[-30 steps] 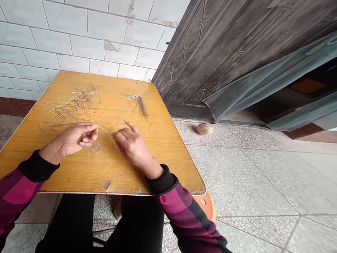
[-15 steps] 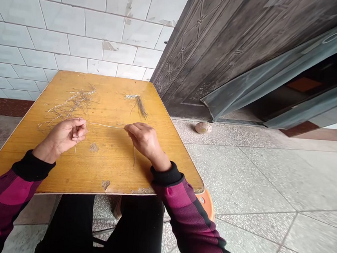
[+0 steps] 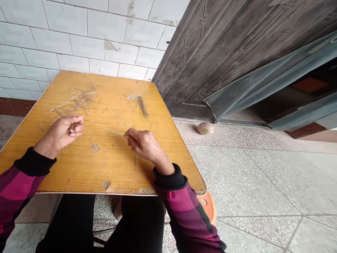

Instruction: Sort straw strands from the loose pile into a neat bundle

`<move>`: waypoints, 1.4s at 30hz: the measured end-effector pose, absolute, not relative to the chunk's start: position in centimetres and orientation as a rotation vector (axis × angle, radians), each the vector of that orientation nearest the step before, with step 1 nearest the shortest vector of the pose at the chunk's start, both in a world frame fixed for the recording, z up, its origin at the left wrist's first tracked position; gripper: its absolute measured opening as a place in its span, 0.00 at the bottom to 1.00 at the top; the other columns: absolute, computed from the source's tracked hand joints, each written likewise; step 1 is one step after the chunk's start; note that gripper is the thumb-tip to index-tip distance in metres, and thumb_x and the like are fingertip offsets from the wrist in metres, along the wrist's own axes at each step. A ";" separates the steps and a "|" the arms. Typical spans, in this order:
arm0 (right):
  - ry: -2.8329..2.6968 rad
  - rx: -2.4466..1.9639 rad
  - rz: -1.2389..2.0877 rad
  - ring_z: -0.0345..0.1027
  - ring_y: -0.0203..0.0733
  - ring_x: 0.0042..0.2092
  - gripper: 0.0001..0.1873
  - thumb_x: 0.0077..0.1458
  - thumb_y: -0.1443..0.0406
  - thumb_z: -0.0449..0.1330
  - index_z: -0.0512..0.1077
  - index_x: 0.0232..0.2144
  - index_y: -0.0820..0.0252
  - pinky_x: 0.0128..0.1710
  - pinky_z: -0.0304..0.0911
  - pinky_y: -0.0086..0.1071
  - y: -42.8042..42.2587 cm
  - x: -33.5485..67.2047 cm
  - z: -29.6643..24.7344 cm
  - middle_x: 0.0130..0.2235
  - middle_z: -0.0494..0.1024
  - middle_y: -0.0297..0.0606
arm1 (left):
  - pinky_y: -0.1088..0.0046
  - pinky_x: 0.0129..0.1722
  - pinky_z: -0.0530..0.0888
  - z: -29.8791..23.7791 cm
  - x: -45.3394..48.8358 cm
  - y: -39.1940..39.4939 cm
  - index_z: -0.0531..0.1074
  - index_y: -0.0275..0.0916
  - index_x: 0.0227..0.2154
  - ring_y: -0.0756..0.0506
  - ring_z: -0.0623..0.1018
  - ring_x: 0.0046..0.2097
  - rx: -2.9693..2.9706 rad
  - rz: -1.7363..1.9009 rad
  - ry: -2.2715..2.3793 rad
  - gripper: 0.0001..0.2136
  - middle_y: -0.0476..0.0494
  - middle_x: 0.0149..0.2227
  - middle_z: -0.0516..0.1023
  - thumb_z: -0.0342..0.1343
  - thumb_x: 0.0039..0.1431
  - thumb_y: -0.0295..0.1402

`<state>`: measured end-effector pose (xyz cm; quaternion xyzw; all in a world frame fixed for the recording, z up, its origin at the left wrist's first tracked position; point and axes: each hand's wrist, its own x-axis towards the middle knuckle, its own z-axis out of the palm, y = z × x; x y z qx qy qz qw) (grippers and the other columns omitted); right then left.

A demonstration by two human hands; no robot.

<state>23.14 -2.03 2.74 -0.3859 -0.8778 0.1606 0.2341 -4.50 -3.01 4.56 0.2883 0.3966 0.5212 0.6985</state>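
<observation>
The right hand hides its palm. Near the left hand, the strand is too fine to trace. The door is cropped above.

Beyond the far edge of the table I can see a wall of white tiles, a few of them stained, with a dark red-brown band along its foot. To the right I get a dark door with a diamond pattern, tilted in my view, and a grey-green curtain next to a dark opening. A pale ball sits near the door on the speckled floor. By the table's near right corner I make out part of an orange stool, partly hidden under the table.
</observation>
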 end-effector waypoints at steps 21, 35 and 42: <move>-1.899 -0.966 0.984 0.62 0.30 0.26 0.19 0.57 0.51 0.57 0.73 0.30 0.62 0.23 0.58 0.25 -1.0 22.1 2.0 0.29 0.73 0.35 | 0.84 0.15 0.52 2.9 -4.6 -3.1 0.63 0.35 0.15 0.58 0.54 0.17 0.827 0.872 0.686 0.15 0.56 0.12 0.55 0.64 0.46 0.31; -1.541 -0.887 1.720 0.62 0.26 0.17 0.17 0.47 0.56 0.66 0.67 0.31 0.61 0.13 0.59 0.20 -2.7 18.9 1.2 0.22 0.74 0.28 | 0.77 0.20 0.56 2.4 -2.4 -3.4 0.75 0.33 0.28 0.55 0.63 0.20 1.364 0.938 1.003 0.16 0.46 0.21 0.73 0.58 0.54 0.44; -1.577 -1.001 1.675 0.63 0.26 0.16 0.13 0.48 0.60 0.66 0.68 0.30 0.62 0.13 0.61 0.19 -2.5 18.7 0.8 0.21 0.73 0.27 | 0.76 0.24 0.63 2.8 -2.8 -3.8 0.75 0.35 0.34 0.52 0.68 0.25 1.619 1.231 1.130 0.16 0.44 0.29 0.77 0.52 0.61 0.44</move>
